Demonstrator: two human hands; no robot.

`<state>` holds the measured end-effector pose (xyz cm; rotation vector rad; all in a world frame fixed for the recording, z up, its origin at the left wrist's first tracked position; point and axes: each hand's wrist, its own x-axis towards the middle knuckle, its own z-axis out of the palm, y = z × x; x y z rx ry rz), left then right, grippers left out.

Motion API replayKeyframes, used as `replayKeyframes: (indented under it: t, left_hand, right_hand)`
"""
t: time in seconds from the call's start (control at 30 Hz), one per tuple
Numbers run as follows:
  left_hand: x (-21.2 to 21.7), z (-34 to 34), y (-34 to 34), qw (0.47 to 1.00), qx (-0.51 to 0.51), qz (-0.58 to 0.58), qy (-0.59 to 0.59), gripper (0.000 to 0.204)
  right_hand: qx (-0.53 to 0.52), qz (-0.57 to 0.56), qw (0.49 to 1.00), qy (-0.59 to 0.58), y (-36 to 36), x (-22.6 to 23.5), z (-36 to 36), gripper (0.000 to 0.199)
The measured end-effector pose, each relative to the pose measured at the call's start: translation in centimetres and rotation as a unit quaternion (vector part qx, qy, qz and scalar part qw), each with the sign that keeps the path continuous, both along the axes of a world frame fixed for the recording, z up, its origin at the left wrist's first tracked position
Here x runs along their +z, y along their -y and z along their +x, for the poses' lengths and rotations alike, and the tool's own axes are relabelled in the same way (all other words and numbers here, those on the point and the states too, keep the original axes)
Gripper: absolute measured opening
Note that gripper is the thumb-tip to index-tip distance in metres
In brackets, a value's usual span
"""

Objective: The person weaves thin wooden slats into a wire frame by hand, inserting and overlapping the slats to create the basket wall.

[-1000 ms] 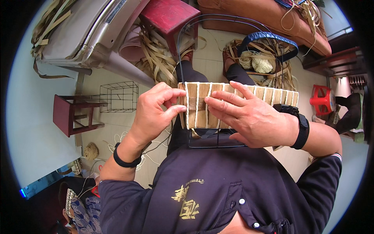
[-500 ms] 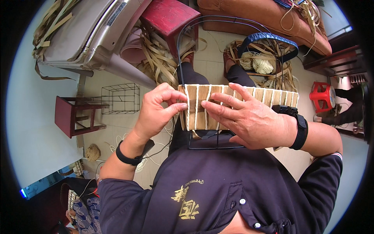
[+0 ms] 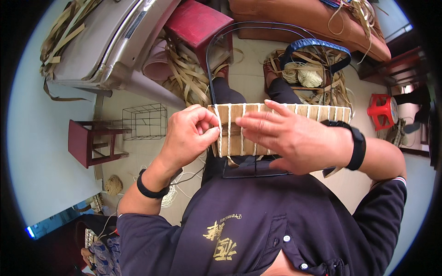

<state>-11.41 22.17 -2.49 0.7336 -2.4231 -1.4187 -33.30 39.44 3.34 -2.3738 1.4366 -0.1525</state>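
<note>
A wire-framed basket (image 3: 235, 142) rests across my lap, its near side covered with tan flat strips and crossed by several white cords. A tall black wire handle (image 3: 210, 64) arches up from it. My left hand (image 3: 191, 135) is at the left edge of this panel, thumb and forefinger pinched beside the outermost white cord (image 3: 219, 142); what lies between the fingertips is too small to make out. Across the middle of the panel lies my right hand (image 3: 294, 140), its fingers stretched out and apart. A darker band of strip (image 3: 230, 129) shows between the two hands.
On the floor are a bare wire basket frame (image 3: 144, 122), a dark red stool (image 3: 83, 142) and a twine ball (image 3: 113, 185). Ahead stand a red stool (image 3: 198, 23), loose tan strips (image 3: 189, 83) and white yarn (image 3: 309, 77). Another person's hand (image 3: 86, 253) shows lower left.
The basket panel has shifted slightly down and left in view. My right fingers have drawn closer together on the panel; the left hand keeps its pinch at the edge.
</note>
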Motion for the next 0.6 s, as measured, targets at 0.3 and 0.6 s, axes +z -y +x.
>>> replayKeyframes:
  t: [0.3, 0.6]
  left_hand:
    - [-1.0, 1.2, 2.1, 0.989, 0.021, 0.143, 0.017, 0.009]
    - [-3.2, 4.1, 5.7, 0.947, 0.022, 0.308, -0.085, 0.017]
  right_hand:
    - [-0.173, 0.183, 0.948, 0.194, 0.2, 1.5, -8.4, 0.05]
    - [-0.142, 0.2, 0.949, 0.199, -0.3, -0.5, -8.9, 0.047]
